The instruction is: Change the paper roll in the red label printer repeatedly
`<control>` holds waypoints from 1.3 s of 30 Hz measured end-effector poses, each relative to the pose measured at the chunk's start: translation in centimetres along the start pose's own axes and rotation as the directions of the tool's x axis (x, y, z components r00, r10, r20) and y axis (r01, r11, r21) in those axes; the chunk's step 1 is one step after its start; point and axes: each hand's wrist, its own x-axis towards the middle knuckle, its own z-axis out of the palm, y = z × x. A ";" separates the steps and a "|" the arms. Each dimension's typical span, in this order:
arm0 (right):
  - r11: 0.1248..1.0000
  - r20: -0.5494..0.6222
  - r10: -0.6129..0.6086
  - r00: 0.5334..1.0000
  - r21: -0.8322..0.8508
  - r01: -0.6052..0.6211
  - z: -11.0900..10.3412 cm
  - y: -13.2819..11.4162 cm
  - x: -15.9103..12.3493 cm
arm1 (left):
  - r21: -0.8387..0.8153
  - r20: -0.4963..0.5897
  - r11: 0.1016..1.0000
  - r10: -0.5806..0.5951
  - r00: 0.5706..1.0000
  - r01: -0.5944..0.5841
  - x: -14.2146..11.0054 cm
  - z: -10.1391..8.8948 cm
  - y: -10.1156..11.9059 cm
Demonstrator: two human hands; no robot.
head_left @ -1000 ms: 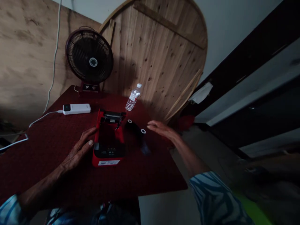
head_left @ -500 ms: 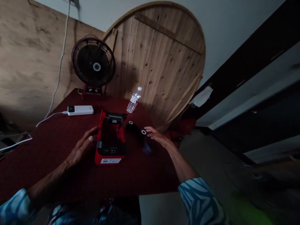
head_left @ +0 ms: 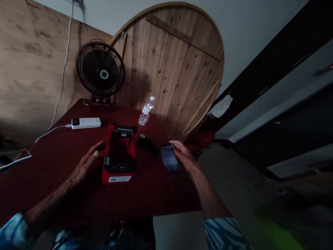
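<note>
Gripping a dark roll (head_left: 170,160) by one end, my right hand (head_left: 182,152) holds it near the right edge of the table (head_left: 156,198). My left hand (head_left: 87,165), fingers loosely spread, is beside the red printer (head_left: 119,168); whether it touches, I cannot tell.

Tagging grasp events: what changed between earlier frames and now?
The right hand took hold of the right-hand dark roll, moving it rightward. The other dark roll, red-and-black printer and plastic bottle stayed put; the left hand remains beside the printer.
</note>
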 end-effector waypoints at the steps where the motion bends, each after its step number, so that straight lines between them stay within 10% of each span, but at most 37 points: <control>1: 0.996 -0.006 0.009 1.000 0.091 -0.009 -0.3 -0.7 -1.0 | 0.012 -0.002 1.000 0.006 1.000 -0.006 0.1 -0.1 0.0; 10: 0.871 0.227 -0.209 0.951 0.486 0.076 2.7 -10.2 -8.0 | 0.250 -0.346 0.935 0.330 0.878 -0.253 -1.7 0.4 2.5; 18: 0.763 0.276 -0.322 0.906 0.642 0.076 7.7 -13.2 -9.7 | 0.588 0.297 0.597 0.468 0.833 -0.545 -6.0 3.3 6.5; 30: 0.738 0.157 -0.477 0.865 0.605 0.297 11.5 -11.5 -11.1 | 0.610 0.270 0.625 0.415 0.869 -0.488 -5.1 0.0 6.5; 35: 0.785 -0.148 -0.319 0.936 0.512 0.349 9.8 -6.8 -10.0 | 0.656 0.194 0.579 0.491 0.849 -0.484 -1.3 -1.2 8.1; 39: 0.873 -0.169 -0.256 0.952 0.383 0.302 10.2 -1.5 -10.5 | 0.660 0.312 0.559 0.403 0.861 -0.501 2.1 0.0 8.1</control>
